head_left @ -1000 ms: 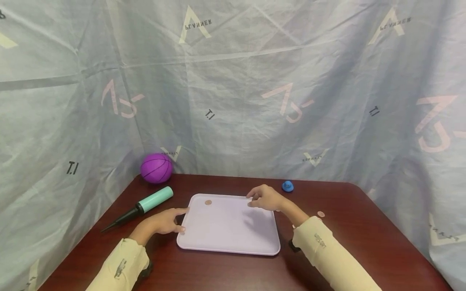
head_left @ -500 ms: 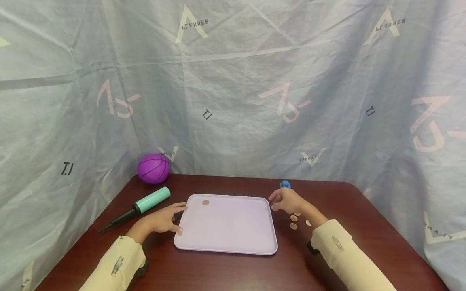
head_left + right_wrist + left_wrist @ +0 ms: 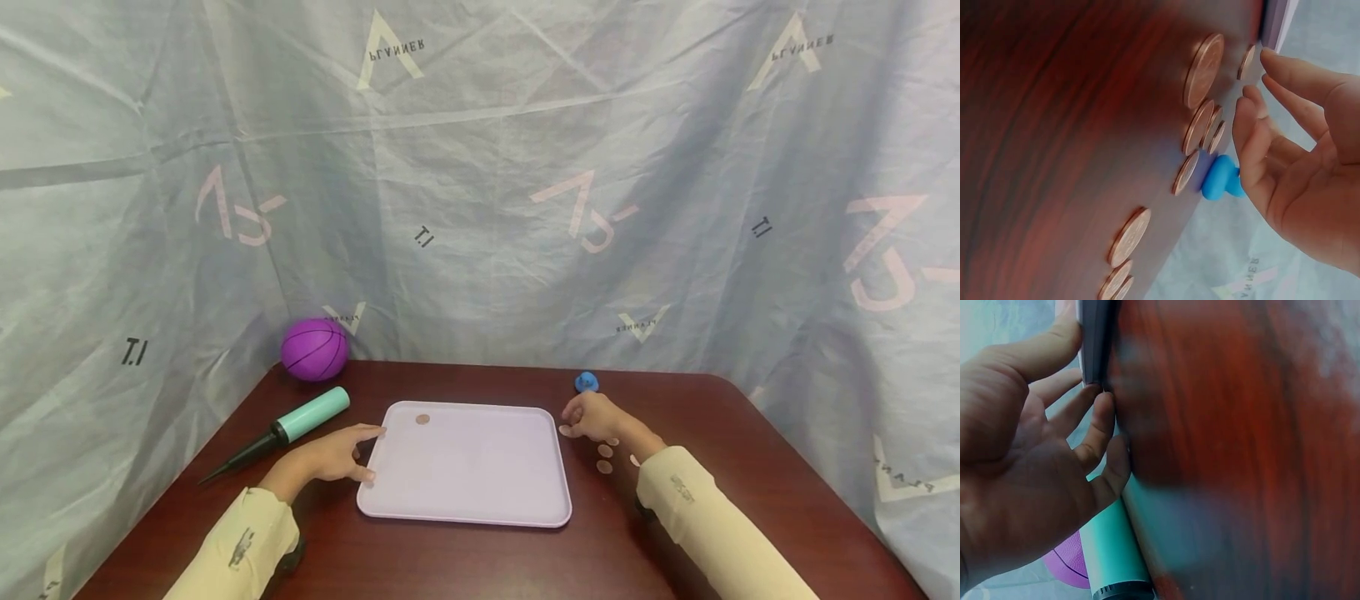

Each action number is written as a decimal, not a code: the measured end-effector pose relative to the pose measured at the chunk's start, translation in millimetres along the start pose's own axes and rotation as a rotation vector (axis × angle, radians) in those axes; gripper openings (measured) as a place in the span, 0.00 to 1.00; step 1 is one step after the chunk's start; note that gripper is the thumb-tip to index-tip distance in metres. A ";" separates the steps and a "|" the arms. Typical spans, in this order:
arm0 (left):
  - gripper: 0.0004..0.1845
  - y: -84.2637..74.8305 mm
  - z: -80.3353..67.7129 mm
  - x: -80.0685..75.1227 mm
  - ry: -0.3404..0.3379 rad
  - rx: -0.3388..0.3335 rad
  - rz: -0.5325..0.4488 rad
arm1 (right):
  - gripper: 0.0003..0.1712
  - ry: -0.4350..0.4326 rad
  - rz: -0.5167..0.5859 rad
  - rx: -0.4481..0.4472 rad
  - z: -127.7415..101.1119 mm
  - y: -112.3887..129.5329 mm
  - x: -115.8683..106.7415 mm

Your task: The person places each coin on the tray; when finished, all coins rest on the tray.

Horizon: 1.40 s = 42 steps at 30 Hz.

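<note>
Since a second ago the right hand [image 3: 592, 417] has left the far rim of the flat pale lilac plastic tray [image 3: 465, 508] and now sits on the dark reddish wooden table [image 3: 450, 567] just off the tray's far right corner, among the loose copper coins [image 3: 604, 451]; over the last half second it has hardly moved. The left hand [image 3: 330, 454] has stayed at the tray's left edge. One tray lies on the table, with one copper coin on the tray [image 3: 423, 419] near its far left corner. Beside the right hand the head view shows about four coins on the wood, while the right wrist view shows eight or so [image 3: 1202, 70], some overlapping, so the exact count is unsure. The left hand lies low, fingers gently bent, thumb and fingertips touching the tray's rim [image 3: 1094, 337]. The right hand is relaxed and loosely open, fingers [image 3: 1254, 119] lightly curved just above the coins, holding nothing that shows. Farther off lie one mint-green hand pump with a black nozzle [image 3: 288, 429], to the left, then one small blue rubber piece [image 3: 587, 382] behind the right hand, and one purple mini basketball [image 3: 315, 349] at the far left against the grey printed cloth backdrop [image 3: 480, 167].
</note>
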<state>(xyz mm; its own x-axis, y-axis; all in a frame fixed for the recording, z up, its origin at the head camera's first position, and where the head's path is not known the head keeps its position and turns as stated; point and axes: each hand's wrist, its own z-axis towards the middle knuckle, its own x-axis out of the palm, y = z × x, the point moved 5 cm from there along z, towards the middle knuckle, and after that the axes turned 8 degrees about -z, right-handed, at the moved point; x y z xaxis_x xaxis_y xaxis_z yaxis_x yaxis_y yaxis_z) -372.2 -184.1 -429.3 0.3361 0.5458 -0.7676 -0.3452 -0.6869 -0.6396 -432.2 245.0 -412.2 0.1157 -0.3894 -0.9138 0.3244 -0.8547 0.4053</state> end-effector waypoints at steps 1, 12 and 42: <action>0.44 1.0 0.0 -0.1 -0.003 -0.006 -0.004 | 0.14 0.003 0.005 -0.001 1.0 0.6 0.4; 0.43 2.4 -0.7 -0.6 0.005 -0.027 -0.013 | 0.07 0.051 0.035 0.064 9.1 -10.7 7.0; 0.42 4.0 -2.7 -0.1 0.035 -0.031 -0.013 | 0.07 0.132 0.111 -0.015 4.7 -14.0 9.7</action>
<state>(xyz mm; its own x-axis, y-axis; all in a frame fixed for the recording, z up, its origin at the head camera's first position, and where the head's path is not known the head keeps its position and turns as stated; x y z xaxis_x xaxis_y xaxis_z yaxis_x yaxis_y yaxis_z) -371.2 -188.2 -431.7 0.3709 0.5381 -0.7569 -0.3131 -0.6949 -0.6474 -440.0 251.6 -426.7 0.2740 -0.4315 -0.8595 0.3169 -0.8033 0.5043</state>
